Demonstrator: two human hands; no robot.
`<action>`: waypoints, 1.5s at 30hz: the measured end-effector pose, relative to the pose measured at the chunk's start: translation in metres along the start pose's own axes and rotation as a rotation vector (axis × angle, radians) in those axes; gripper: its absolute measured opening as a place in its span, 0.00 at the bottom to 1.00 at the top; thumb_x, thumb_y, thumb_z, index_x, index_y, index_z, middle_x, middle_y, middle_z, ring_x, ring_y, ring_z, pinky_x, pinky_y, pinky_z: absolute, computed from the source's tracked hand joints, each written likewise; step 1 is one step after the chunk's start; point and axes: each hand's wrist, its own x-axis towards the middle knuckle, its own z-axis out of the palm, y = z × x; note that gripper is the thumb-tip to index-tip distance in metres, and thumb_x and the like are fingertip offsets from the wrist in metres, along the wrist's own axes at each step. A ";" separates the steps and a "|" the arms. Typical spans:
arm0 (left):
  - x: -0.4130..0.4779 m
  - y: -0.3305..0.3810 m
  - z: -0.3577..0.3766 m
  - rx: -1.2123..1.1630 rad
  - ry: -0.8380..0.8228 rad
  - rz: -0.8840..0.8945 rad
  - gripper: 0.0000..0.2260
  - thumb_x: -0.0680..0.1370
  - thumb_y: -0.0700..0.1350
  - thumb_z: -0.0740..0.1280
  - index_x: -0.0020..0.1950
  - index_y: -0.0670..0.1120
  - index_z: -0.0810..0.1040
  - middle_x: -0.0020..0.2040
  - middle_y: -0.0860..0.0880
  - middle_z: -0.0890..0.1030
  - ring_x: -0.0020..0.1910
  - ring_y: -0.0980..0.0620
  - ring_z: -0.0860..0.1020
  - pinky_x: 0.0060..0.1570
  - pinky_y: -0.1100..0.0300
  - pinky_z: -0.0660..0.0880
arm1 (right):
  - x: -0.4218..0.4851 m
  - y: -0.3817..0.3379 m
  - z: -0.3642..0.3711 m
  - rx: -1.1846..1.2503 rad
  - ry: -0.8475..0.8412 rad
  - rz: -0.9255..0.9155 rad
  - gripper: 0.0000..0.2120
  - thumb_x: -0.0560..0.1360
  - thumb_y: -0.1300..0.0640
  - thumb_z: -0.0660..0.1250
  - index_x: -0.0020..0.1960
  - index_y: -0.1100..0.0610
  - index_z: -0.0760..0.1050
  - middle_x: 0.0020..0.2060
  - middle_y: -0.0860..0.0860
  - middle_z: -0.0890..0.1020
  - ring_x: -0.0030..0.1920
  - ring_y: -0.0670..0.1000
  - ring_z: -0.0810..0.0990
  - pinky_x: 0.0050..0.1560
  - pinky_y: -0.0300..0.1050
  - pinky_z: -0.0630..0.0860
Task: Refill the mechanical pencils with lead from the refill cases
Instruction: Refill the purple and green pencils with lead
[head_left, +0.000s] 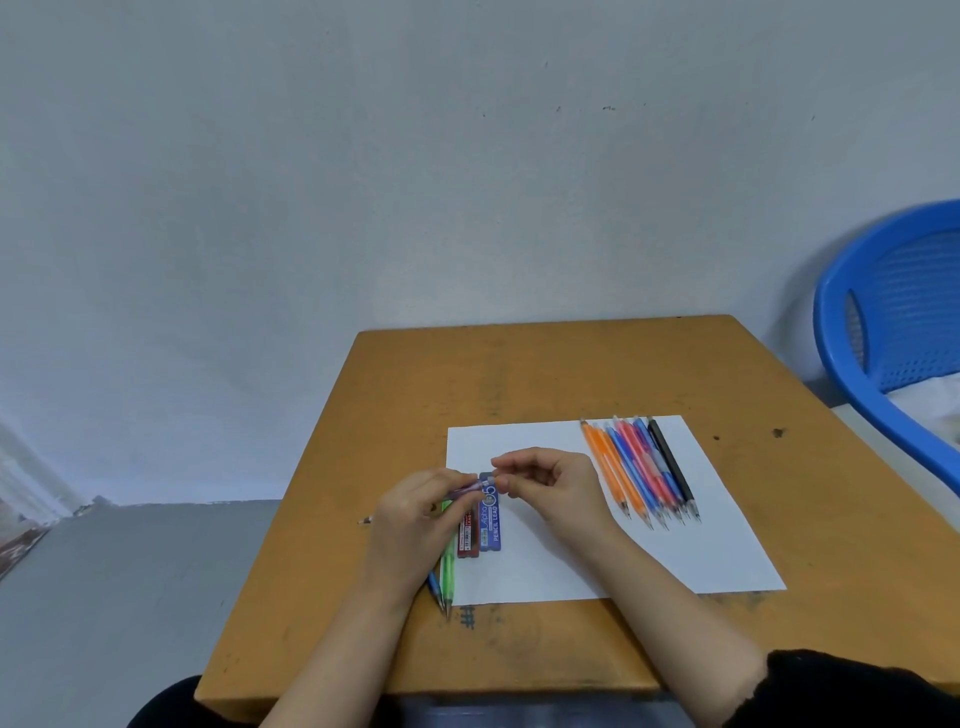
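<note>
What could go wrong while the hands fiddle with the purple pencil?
1. The right hand pinches the end of the purple pencil; a small cap could slip and roll away.
2. The left hand, holding that pencil, sits over the green pencil and might bump it rolling.

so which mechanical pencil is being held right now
The purple mechanical pencil: the left hand grips it and the right hand pinches its top end. The other pencils lie flat on the table or paper.
</note>
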 end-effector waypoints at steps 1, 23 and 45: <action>0.000 0.000 0.000 0.002 -0.005 0.003 0.09 0.73 0.48 0.71 0.46 0.43 0.85 0.43 0.52 0.84 0.43 0.60 0.79 0.44 0.65 0.77 | 0.000 0.000 0.000 0.006 0.000 0.003 0.11 0.72 0.66 0.71 0.46 0.51 0.81 0.41 0.47 0.84 0.44 0.42 0.82 0.43 0.33 0.77; 0.001 0.006 -0.002 0.009 0.007 0.085 0.06 0.71 0.41 0.73 0.44 0.39 0.84 0.43 0.46 0.82 0.44 0.59 0.77 0.44 0.68 0.76 | -0.002 0.003 0.003 0.013 -0.038 0.005 0.08 0.72 0.67 0.70 0.46 0.56 0.82 0.38 0.49 0.84 0.38 0.42 0.82 0.39 0.34 0.76; 0.002 0.012 0.001 0.056 0.103 0.063 0.11 0.76 0.45 0.67 0.54 0.42 0.83 0.42 0.49 0.83 0.38 0.62 0.74 0.35 0.66 0.75 | 0.010 -0.006 -0.007 0.809 0.045 0.293 0.07 0.76 0.65 0.63 0.52 0.65 0.77 0.44 0.60 0.83 0.42 0.54 0.83 0.43 0.42 0.80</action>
